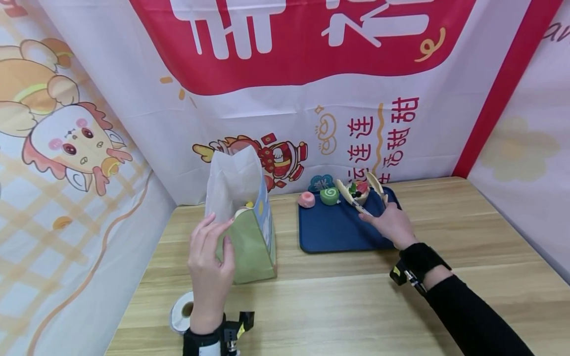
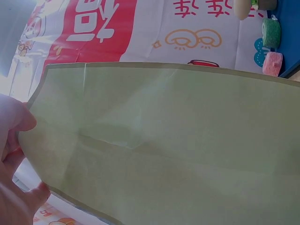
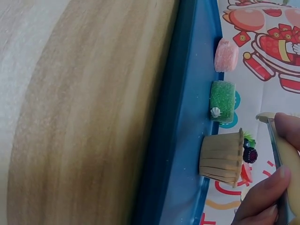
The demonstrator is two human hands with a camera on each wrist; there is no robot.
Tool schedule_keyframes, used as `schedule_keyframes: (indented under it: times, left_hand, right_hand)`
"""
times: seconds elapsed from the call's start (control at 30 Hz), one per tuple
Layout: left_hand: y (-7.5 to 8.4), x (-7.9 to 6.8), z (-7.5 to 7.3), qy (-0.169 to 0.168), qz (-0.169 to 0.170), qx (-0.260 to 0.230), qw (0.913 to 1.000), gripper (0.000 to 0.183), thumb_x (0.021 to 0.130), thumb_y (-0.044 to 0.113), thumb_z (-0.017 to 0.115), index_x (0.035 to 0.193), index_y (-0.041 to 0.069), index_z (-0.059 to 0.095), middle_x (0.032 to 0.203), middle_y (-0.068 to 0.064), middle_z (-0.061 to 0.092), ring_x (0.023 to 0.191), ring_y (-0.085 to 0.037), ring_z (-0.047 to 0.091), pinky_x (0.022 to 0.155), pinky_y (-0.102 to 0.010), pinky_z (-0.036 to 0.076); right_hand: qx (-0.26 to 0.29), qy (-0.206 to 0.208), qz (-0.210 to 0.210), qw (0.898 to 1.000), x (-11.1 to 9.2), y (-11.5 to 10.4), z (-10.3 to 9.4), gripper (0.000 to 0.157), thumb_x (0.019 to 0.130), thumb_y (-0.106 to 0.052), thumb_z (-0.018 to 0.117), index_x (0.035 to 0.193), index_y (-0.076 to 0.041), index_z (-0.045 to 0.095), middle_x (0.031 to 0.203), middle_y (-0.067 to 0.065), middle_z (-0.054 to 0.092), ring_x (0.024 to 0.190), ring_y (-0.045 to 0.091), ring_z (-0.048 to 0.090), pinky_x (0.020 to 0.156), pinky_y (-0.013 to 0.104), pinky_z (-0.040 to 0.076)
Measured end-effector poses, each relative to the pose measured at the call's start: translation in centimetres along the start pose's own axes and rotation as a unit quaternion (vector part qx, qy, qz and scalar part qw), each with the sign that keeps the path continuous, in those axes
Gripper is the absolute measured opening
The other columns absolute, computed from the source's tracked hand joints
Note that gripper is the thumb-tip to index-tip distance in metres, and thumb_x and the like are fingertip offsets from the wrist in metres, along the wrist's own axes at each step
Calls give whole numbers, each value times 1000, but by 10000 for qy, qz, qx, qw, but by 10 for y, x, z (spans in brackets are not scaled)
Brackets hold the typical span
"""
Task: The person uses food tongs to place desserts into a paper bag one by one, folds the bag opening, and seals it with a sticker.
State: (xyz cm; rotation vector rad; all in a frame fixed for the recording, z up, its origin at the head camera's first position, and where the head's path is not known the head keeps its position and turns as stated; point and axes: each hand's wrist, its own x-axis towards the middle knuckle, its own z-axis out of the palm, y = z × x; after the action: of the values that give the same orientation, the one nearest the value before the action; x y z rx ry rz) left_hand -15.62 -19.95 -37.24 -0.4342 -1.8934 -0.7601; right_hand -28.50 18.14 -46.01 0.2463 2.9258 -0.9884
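Observation:
My right hand (image 1: 393, 225) grips cream-coloured tongs (image 1: 347, 194) above a blue tray (image 1: 340, 235). Their arms stand spread on either side of a cupcake (image 3: 221, 158) in a pleated paper cup, topped with berries and a green leaf. Beside it on the tray sit a green swirl cake roll (image 1: 329, 196) and a small pink sweet (image 1: 306, 200). On the left, my left hand (image 1: 211, 252) holds the near rim of an upright green paper bag (image 1: 249, 252), thumb outside and fingers over the edge. Something yellow and something pale show at the bag's mouth.
A white roll (image 1: 180, 316) lies on the wooden table (image 1: 320, 306) beside my left wrist. Behind the table hangs a printed cloth (image 1: 285, 113) that meets its back edge, and patterned cloth covers the left side.

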Motion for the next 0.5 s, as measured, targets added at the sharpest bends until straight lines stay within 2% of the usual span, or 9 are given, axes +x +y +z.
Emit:
schedule_keyframes:
  times: [0.27,0.5]
  left_hand:
    - [0,0,-1,-59,-48,42,10000,25,79,-8,54,99,-5,67,99,-22,66,115,-33,51,104,-43,43]
    - [0,0,-1,-63,-49,47,10000,25,78,-9,54,100,-5,67,98,-22,66,115,-32,51,104,-43,43]
  right_hand:
    - [-110,-172,159,9997,1,5,5,124,69,-77,55,137,21,23,79,18,63,60,23,60,43,28,43]
    - [-91,-251,191,9995,3,9,6,117,72,-74,56,134,21,28,77,18,65,59,23,60,43,28,43]
